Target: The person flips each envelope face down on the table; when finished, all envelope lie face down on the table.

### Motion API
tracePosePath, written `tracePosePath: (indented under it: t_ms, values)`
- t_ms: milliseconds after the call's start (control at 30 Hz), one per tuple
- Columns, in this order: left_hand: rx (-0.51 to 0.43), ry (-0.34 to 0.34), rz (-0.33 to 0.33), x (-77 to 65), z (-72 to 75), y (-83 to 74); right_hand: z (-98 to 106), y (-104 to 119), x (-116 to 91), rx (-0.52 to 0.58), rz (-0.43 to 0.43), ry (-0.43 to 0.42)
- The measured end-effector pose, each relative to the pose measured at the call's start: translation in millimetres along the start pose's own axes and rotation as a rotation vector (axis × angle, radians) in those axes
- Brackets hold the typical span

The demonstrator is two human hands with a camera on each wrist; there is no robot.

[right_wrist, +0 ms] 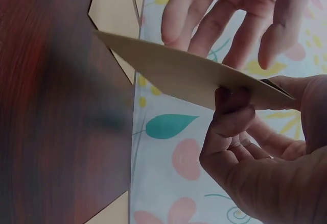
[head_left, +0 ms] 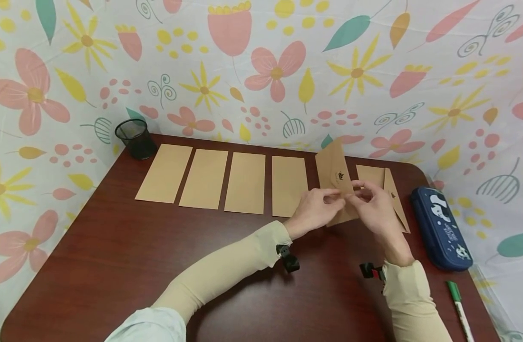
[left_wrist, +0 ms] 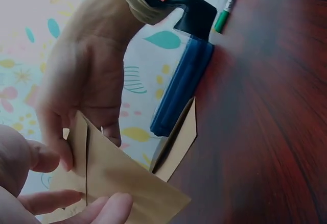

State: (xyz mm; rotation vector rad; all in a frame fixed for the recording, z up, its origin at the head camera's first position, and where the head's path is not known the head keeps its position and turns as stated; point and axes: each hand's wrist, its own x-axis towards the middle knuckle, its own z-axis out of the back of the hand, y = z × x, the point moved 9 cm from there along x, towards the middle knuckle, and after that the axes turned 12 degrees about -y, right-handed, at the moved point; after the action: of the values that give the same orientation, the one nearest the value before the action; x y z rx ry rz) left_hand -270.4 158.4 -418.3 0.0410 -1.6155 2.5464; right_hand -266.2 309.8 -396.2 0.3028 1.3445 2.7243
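Above the back right of the table, a kraft-paper envelope [head_left: 333, 166] with a small black crown print is raised at a tilt. My right hand [head_left: 374, 209] pinches its right edge between thumb and fingers. The left hand [head_left: 316, 210] is at the flap side, its fingers loosely bent and spread near the paper; contact is hard to tell. In the right wrist view, the envelope [right_wrist: 168, 71] lies between the right fingers [right_wrist: 232, 106] and the left hand [right_wrist: 225, 15]. The left wrist view shows its flap edge [left_wrist: 86, 157].
Several brown envelopes [head_left: 244, 183] lie in a row leftward. Another envelope [head_left: 370, 175], flap side up, lies at the right, beside a navy pencil case [head_left: 441, 228]. A green-capped marker [head_left: 458, 304] is near the right edge. A black mesh cup [head_left: 136, 138] stands back left.
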Motion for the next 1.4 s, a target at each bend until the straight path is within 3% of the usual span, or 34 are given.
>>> tracePosePath:
  t_ms: [133, 333, 467, 700, 967, 1200, 1400]
  values:
    - [-0.101, -0.005, 0.067, -0.9, 1.9, 4.3, -5, 5, -2, 0.004, 0.053, 0.008]
    - [-0.373, -0.036, 0.201, -0.2, 3.9, 12.0, -15, 11, -4, 0.032, 0.134, 0.068]
    - [-0.452, -0.046, 0.257, -0.7, 5.4, 13.3, -20, 14, -5, 0.087, 0.141, 0.116]
    - [-0.465, -0.061, 0.287, -0.9, 8.0, 20.2, -30, 13, -10, 0.112, 0.101, 0.189]
    - [-0.460, -0.084, 0.328, -0.1, 9.3, 31.1, -38, 13, -14, 0.045, 0.068, 0.273]
    - [-0.456, -0.102, 0.342, 0.0, 11.2, 32.7, -37, 10, -8, -0.077, 0.125, 0.191]
    - [-0.373, -0.120, 0.322, 0.9, 15.9, 33.4, -31, -2, 1, -0.181, 0.085, 0.142]
